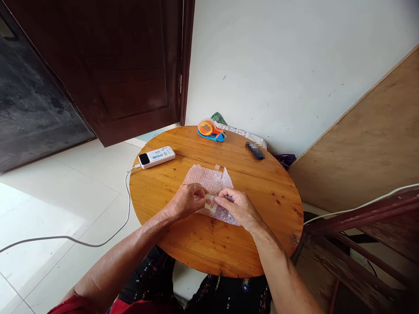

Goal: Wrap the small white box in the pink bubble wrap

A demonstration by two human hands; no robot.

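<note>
Over the bubble wrap [199,176] on the round desk [196,250], the left hand [189,200] and right hand [238,206] narrowly pinch clear plastic [210,198] between fingertips; a tape dispenser [212,135] stands beyond the wrap.

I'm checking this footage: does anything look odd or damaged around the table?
Yes: blocky pixelation covers much of the dark object near the far-right edge of the table, obscuring its details. The wall has small marks.

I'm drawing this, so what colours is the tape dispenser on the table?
The tape dispenser is orange and blue; the head view shows it best.
</note>
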